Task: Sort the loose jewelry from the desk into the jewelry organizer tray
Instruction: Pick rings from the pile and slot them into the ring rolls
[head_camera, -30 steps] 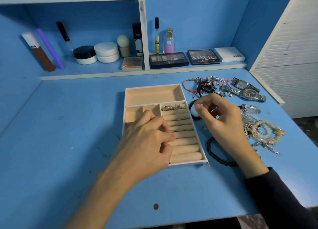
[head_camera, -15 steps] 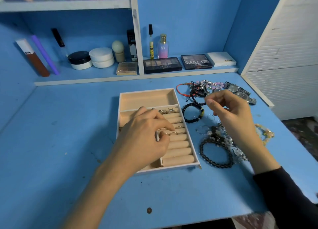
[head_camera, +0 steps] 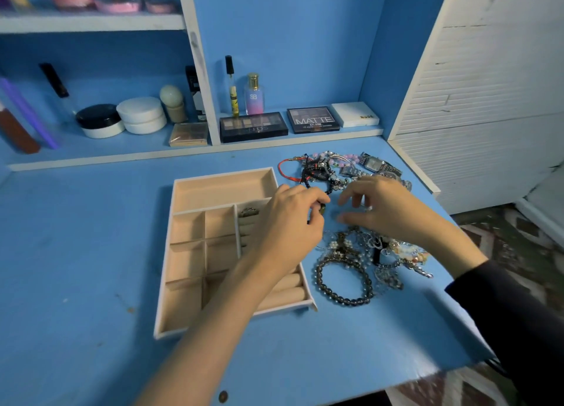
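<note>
**Jewelry sorting on the desk (head_camera: 76,253)**

The organizer tray (head_camera: 183,302) lay at the left, with a dark bead bracelet (head_camera: 319,279) and a tangled pile (head_camera: 393,253) just right of it. Beyond, the left hand (head_camera: 290,225) pinched a small dark piece (head_camera: 321,209); the right hand (head_camera: 387,210) hovered, fingers loosely spread. Farthest lay the watches (head_camera: 377,164).

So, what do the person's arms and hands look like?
The left hand and forearm are bare, with no sleeve or watch. The right arm wears a dark long sleeve ending above the wrist; the right hand is ungloved.
</note>
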`<state>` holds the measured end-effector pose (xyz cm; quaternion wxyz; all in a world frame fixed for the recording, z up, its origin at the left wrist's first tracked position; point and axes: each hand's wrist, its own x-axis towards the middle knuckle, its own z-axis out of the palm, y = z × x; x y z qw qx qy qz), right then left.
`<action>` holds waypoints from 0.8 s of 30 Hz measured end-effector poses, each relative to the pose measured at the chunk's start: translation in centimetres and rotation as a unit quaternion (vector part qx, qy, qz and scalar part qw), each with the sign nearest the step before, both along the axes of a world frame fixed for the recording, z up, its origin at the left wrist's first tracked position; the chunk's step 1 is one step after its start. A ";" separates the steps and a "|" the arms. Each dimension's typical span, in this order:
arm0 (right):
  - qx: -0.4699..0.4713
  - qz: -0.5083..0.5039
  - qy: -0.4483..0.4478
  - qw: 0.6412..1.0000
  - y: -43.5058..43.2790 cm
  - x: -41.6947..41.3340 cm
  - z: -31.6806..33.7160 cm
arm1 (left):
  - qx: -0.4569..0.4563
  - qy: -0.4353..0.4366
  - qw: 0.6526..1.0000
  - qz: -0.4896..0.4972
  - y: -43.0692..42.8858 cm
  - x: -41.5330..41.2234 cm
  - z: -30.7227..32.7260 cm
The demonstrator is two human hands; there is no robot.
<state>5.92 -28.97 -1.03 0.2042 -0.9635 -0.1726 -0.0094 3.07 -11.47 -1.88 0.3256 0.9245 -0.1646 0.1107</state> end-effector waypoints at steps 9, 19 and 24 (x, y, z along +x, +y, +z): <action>-0.040 0.023 0.056 0.997 0.4 1.3 0.3 | -0.064 -0.093 0.993 0.047 0.3 0.1 -0.6; 0.029 0.004 0.119 0.992 0.5 1.2 0.4 | -0.092 -0.099 0.988 0.076 0.7 0.2 -0.6; 0.048 -0.005 0.123 0.991 0.5 1.0 0.3 | -0.098 -0.097 0.987 0.083 0.8 0.4 -0.4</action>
